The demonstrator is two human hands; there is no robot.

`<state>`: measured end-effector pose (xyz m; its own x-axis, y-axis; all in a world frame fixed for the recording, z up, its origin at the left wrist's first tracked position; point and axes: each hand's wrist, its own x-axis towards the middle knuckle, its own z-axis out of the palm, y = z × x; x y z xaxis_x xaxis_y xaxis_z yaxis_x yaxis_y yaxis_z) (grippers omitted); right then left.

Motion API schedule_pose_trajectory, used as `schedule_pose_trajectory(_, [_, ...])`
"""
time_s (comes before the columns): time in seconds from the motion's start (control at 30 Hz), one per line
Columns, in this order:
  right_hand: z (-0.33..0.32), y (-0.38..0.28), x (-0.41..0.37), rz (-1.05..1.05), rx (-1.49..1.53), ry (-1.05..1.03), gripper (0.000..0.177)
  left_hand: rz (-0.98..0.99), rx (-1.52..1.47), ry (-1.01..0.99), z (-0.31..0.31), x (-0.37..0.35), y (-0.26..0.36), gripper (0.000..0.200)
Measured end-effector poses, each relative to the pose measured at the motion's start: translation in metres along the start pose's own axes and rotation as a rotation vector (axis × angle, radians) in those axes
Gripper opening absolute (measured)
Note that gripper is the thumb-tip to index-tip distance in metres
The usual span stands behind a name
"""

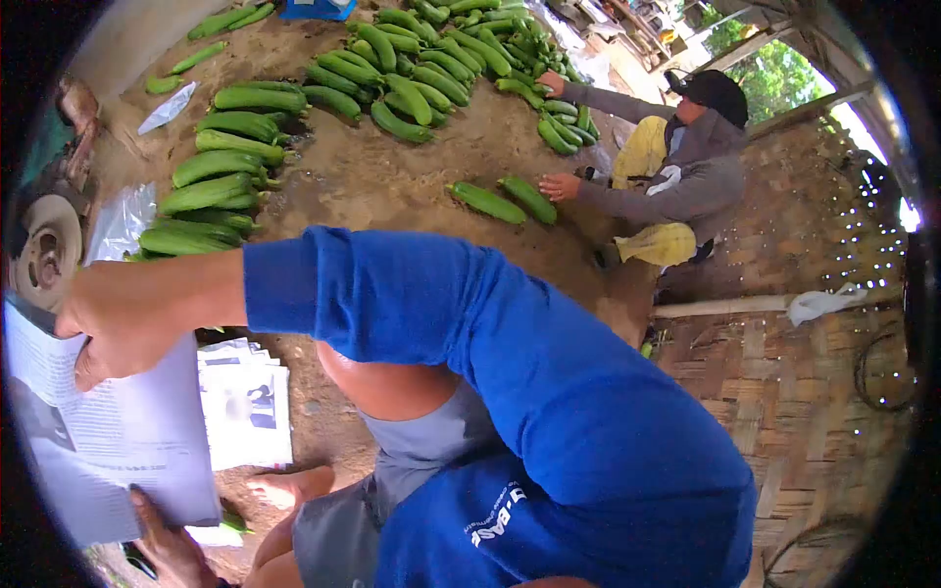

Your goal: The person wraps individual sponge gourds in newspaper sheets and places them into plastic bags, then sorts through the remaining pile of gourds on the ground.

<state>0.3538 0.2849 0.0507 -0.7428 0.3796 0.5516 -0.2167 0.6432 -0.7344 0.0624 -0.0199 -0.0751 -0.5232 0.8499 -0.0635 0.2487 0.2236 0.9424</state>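
My right hand (123, 314), on a blue-sleeved arm reaching across my bent knee, grips the top edge of a sheet of newspaper (108, 441). Fingers of my left hand (167, 544) hold the same sheet from below at its lower edge. A stack of more newspaper sheets (245, 402) lies on the dirt floor just right of the held sheet. Beyond my right hand, a row of long green gourds (221, 167) lies on the ground.
A large heap of green gourds (431, 59) fills the far ground. A seated person in a grey jacket and cap (686, 157) touches two gourds (505, 201). Clear plastic (123, 220) lies at the left. A woven bamboo wall (784, 372) stands at the right.
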Motion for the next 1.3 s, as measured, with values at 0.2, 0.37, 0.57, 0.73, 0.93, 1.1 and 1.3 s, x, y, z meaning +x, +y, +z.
schedule_pose_trajectory(0.2, [-0.013, 0.001, 0.003, 0.088, 0.067, 0.007, 0.027, 0.318, 0.625, -0.032, -0.094, 0.017, -0.043, 0.052])
schedule_pose_trajectory(0.37, [-0.028, -0.013, -0.007, 0.298, 0.369, 0.069, 0.026, 0.192, 0.121, 0.274, 0.005, -0.016, 0.063, 0.06])
schedule_pose_trajectory(0.57, [-0.033, -0.007, -0.013, 0.376, 0.463, 0.002, 0.036, 0.324, 0.58, 0.186, 0.019, -0.013, 0.094, 0.055])
schedule_pose_trajectory(0.73, [-0.039, 0.0, -0.018, 0.359, 0.422, -0.007, 0.032, 0.23, 0.452, 0.196, 0.013, -0.004, 0.088, 0.058])
schedule_pose_trajectory(0.93, [-0.046, -0.003, -0.019, 0.409, 0.302, -0.109, 0.026, -0.008, 0.362, -0.174, 0.01, 0.018, 0.053, 0.049])
schedule_pose_trajectory(1.1, [-0.044, -0.002, -0.019, 0.433, 0.251, -0.177, 0.023, -0.126, 0.393, -0.459, 0.022, 0.021, 0.024, 0.042])
schedule_pose_trajectory(1.3, [-0.039, 0.004, -0.015, 0.36, 0.162, -0.238, 0.022, -0.247, 0.268, -0.559, 0.071, 0.007, 0.054, 0.035])
